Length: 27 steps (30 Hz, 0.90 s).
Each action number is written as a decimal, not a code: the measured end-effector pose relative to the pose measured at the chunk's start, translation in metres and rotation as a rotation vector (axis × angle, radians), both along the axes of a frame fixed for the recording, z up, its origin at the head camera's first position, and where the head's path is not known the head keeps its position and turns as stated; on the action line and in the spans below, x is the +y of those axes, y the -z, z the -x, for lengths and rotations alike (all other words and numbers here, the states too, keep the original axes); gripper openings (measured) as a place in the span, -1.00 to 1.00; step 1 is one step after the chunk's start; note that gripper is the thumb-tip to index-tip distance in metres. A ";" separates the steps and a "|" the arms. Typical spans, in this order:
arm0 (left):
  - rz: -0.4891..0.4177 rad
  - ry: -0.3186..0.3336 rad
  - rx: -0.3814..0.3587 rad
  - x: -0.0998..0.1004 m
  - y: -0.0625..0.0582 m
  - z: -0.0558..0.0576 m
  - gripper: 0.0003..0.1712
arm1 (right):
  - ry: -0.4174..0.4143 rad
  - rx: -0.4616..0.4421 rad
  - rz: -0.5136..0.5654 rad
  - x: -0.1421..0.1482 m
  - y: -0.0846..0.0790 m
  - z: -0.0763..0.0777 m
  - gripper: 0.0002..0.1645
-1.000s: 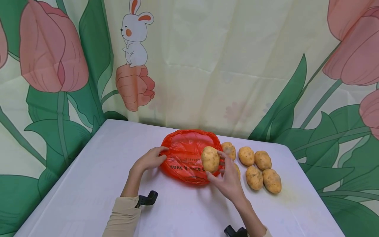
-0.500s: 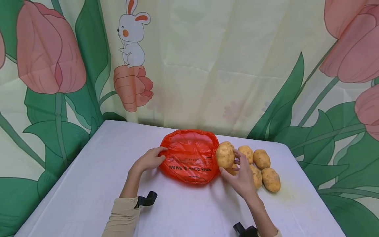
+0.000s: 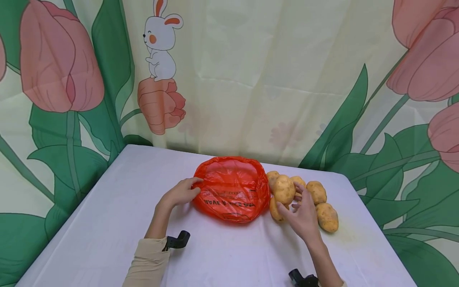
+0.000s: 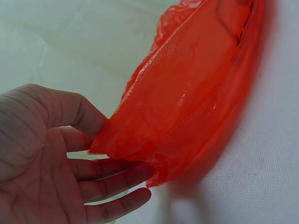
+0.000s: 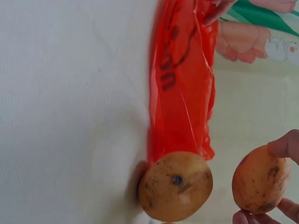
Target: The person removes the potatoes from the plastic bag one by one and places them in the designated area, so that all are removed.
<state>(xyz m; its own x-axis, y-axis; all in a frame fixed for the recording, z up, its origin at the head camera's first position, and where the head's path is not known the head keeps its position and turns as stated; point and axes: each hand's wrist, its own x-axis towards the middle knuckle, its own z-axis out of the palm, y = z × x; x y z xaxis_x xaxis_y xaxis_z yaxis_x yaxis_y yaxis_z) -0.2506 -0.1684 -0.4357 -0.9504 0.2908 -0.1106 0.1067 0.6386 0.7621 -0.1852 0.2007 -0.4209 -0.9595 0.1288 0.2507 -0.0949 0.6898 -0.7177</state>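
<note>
A red plastic bag (image 3: 229,191) with dark print lies on the table, its mouth spread open. My left hand (image 3: 182,192) pinches the bag's left edge; in the left wrist view, the thumb and index finger (image 4: 88,121) meet on the red film (image 4: 187,102). My right hand (image 3: 303,215) holds a potato (image 3: 284,189) between thumb and fingers, raised just right of the bag. In the right wrist view, that held potato (image 5: 261,179) is apart from another potato (image 5: 176,185) beside the bag.
Several potatoes, such as one at the far right (image 3: 327,217) and one behind it (image 3: 316,192), lie on the white-covered table (image 3: 222,255). My right hand partly covers the group. A printed curtain (image 3: 251,79) hangs behind the table's back edge.
My right hand has carried the potato rightward, from in front of the bag to above the other potatoes. The left hand has stayed on the bag's edge.
</note>
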 end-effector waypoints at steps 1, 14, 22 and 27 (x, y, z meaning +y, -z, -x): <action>0.000 0.002 0.001 0.000 0.000 0.000 -0.41 | 0.007 0.005 -0.004 0.002 0.000 0.000 0.01; 0.004 0.005 -0.003 0.000 0.002 0.002 -0.40 | 0.046 0.026 0.008 0.028 -0.002 0.002 0.03; 0.003 0.010 0.001 0.000 0.003 0.002 -0.39 | 0.110 0.031 -0.034 0.042 -0.007 0.000 0.05; 0.000 0.008 -0.004 0.000 0.003 0.003 -0.39 | 0.127 0.045 -0.047 0.054 -0.011 0.000 0.07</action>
